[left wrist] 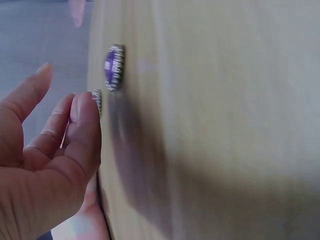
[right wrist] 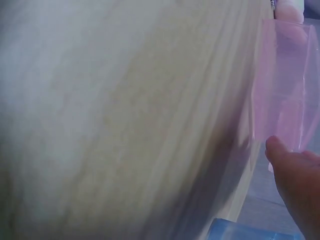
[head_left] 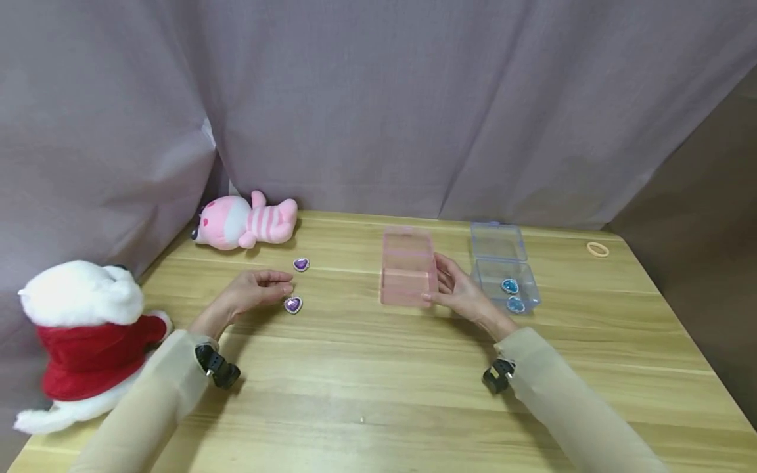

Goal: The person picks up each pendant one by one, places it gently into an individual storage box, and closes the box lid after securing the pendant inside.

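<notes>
My left hand (head_left: 261,292) hovers over the table beside two purple heart-shaped gems with sparkling rims. One gem (head_left: 301,264) lies farther back, the other gem (head_left: 292,305) just in front of the fingertips. In the left wrist view the thumb stands apart from the fingers, and a purple gem (left wrist: 114,68) lies beyond them, untouched. With my right hand (head_left: 463,293) I hold a clear pink plastic box (head_left: 408,288) by its right side, thumb at the near corner; its lid is folded back. The right wrist view shows the thumb against the pink box (right wrist: 282,85).
Right of the pink box stands a clear blue box (head_left: 486,276), lid back, with two blue gems (head_left: 510,286) inside. A tan ring (head_left: 598,249) lies far right. A pink plush toy (head_left: 245,222) lies back left; a white plush in red (head_left: 89,355) sits near the left arm.
</notes>
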A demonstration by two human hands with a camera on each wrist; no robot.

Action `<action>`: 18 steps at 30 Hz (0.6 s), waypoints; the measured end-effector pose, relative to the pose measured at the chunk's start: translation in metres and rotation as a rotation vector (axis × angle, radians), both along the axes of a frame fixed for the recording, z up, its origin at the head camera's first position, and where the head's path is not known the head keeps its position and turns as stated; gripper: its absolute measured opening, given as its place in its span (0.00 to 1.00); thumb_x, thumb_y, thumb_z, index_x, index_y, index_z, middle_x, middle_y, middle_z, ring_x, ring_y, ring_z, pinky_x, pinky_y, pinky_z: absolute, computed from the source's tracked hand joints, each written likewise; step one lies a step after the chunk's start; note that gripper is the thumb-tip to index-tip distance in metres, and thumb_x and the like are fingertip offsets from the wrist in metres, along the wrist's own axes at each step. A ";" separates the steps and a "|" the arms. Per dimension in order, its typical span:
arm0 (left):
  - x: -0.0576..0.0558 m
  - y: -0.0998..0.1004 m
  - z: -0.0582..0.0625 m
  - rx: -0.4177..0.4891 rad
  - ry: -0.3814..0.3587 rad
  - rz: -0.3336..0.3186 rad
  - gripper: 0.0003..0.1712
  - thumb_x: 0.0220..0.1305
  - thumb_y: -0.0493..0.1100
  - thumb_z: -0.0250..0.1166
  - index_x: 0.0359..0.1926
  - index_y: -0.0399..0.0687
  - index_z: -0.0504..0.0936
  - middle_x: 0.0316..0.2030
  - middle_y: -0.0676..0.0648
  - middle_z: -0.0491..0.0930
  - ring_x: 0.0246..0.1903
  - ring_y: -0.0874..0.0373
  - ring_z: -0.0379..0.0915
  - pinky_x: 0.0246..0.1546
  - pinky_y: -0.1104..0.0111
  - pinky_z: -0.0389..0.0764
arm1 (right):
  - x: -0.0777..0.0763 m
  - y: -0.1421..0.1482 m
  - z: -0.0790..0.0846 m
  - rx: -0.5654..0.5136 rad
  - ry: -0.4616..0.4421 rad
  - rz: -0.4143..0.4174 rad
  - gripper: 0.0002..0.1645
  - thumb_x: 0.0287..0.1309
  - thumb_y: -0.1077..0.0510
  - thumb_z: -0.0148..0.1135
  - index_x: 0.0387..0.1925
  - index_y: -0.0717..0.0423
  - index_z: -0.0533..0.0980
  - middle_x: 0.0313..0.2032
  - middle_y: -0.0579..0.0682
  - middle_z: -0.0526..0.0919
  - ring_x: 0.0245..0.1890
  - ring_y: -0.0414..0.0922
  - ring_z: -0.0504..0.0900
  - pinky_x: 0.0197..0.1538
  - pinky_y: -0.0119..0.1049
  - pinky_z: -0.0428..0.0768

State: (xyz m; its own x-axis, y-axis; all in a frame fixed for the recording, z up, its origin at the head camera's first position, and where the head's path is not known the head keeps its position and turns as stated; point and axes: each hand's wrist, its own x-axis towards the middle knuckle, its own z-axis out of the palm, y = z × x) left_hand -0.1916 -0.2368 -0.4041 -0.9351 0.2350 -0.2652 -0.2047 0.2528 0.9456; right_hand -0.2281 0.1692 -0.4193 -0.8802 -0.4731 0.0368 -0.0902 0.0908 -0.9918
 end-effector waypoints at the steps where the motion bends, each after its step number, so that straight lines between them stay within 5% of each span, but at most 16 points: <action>1: 0.000 0.000 -0.002 -0.015 0.008 -0.003 0.29 0.62 0.37 0.62 0.59 0.23 0.67 0.42 0.48 0.83 0.34 0.73 0.75 0.38 0.80 0.77 | 0.000 0.000 -0.001 -0.007 -0.005 -0.002 0.53 0.49 0.77 0.60 0.69 0.72 0.38 0.70 0.71 0.41 0.70 0.64 0.45 0.70 0.51 0.51; 7: 0.002 0.003 -0.011 -0.130 0.067 -0.044 0.26 0.60 0.37 0.64 0.56 0.24 0.71 0.47 0.35 0.80 0.33 0.72 0.74 0.36 0.81 0.76 | -0.001 -0.001 -0.004 -0.011 -0.020 -0.025 0.52 0.49 0.79 0.57 0.69 0.71 0.39 0.69 0.71 0.44 0.70 0.63 0.47 0.70 0.49 0.51; 18: 0.005 0.012 -0.014 -0.280 0.123 -0.013 0.21 0.52 0.36 0.69 0.47 0.30 0.78 0.35 0.42 0.81 0.32 0.64 0.71 0.33 0.77 0.74 | -0.001 -0.001 -0.004 0.001 -0.024 -0.049 0.50 0.51 0.77 0.58 0.69 0.71 0.41 0.68 0.72 0.47 0.69 0.63 0.49 0.69 0.49 0.55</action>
